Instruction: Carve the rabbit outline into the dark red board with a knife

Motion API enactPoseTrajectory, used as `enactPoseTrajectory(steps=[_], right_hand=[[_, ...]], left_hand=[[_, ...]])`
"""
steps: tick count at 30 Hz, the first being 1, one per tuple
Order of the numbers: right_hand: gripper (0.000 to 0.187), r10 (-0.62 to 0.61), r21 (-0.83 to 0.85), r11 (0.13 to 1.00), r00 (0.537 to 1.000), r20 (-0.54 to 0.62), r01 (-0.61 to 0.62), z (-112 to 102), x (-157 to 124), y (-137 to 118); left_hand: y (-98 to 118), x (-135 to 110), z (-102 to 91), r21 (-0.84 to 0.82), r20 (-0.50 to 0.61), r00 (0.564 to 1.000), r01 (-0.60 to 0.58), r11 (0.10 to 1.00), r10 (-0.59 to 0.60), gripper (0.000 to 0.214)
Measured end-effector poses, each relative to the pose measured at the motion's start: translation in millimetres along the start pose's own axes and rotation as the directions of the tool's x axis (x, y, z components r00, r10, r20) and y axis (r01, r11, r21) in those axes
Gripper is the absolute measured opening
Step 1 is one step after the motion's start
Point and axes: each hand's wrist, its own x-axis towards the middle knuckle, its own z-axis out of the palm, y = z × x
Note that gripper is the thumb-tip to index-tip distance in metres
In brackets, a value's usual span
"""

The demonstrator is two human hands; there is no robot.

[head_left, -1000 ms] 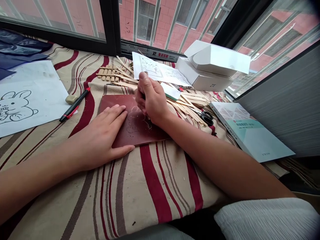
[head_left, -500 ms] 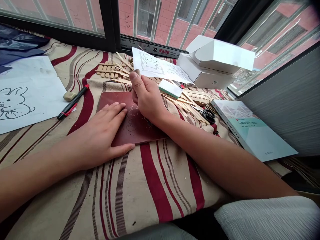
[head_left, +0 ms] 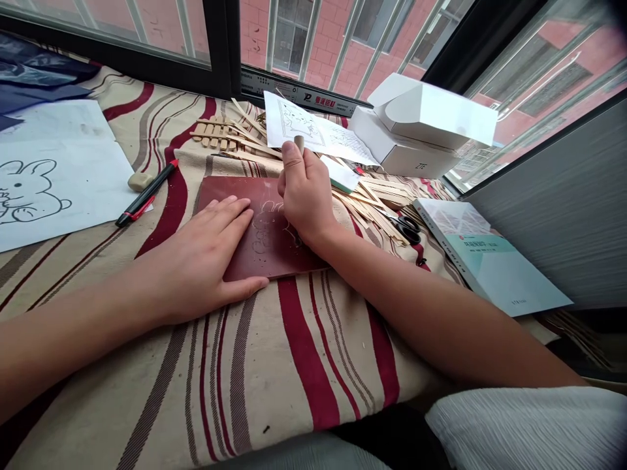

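Observation:
A reddish-brown carving board (head_left: 235,189) lies on the striped cloth, with thin pale outlines of a figure cut into its face and small crumbs on it. My left hand (head_left: 200,248) rests flat on the board's left part, fingers stretched and thumb along the near edge. My right hand (head_left: 308,192) is a closed fist over the board's right part, wrapped round a carving tool (head_left: 299,141). Only the end of its wooden handle shows above the thumb; the tip is hidden below the fist. The right side of the cut outline is partly covered by that hand.
At left lie a rabbit drawing (head_left: 29,196), an eraser (head_left: 140,181) and a pen (head_left: 147,196). Behind the board are wooden strips (head_left: 362,209), a printed sheet (head_left: 313,134), scissors (head_left: 407,228) and a white box (head_left: 416,143). A book (head_left: 490,254) lies at right, by the window.
My right hand with the carving tool has moved right across the board, uncovering more of the cut lines. My left hand stays pressed on the board. The view has shifted slightly.

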Motion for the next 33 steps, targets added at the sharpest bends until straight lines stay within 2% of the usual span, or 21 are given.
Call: enactPoseTrajectory(steps=[2,4,7,9,13,16,20,29,33], right_hand=[[0.049,-0.037,0.109,0.994,0.989,0.143,0.021,-0.7,-1.9,-0.9],[0.055,-0.046,0.208,0.978,0.964,0.262,-0.01,-0.3,-3.5,-2.6],[0.06,-0.001,0.374,0.918,0.944,0.331,-0.13,2.8,-3.8,-4.3],[0.061,0.026,0.407,0.897,0.938,0.346,-0.174,5.5,-3.1,-4.7],[0.061,0.075,0.322,0.931,0.955,0.288,-0.17,7.3,-2.2,-4.4],[0.063,0.024,0.261,0.963,0.985,0.169,-0.068,3.6,-1.4,-1.1],[0.063,0.08,0.323,0.943,0.996,0.028,-0.085,-2.8,3.0,4.7],[0.063,-0.002,0.341,0.94,0.998,0.07,-0.022,2.6,3.4,4.3],[0.062,-0.065,0.267,0.963,0.986,0.153,0.022,3.7,4.0,3.8]], left_hand=[[0.6,0.5,-1.5,0.007,0.005,1.0,-0.008,1.0,0.008,0.119],[2.2,0.5,-3.9,0.011,0.015,1.0,-0.015,1.0,0.015,0.118],[5.3,-0.7,-8.5,0.027,0.047,0.999,-0.02,0.999,0.019,0.11],[6.9,-1.6,-11.2,0.038,0.059,0.998,-0.028,0.999,0.026,0.108],[7.9,-2.0,-14.3,0.053,0.057,0.998,-0.038,0.998,0.035,0.109],[6.2,-1.3,-13.2,0.06,0.066,0.997,-0.046,0.997,0.042,0.107],[1.1,0.1,-6.5,0.032,0.032,0.999,-0.026,0.999,0.025,0.111],[0.1,-0.6,-3.2,0.043,0.018,1.0,-0.014,0.999,0.013,0.112],[0.3,0.3,-3.5,0.031,0.042,0.999,0.007,1.0,-0.008,0.115]])
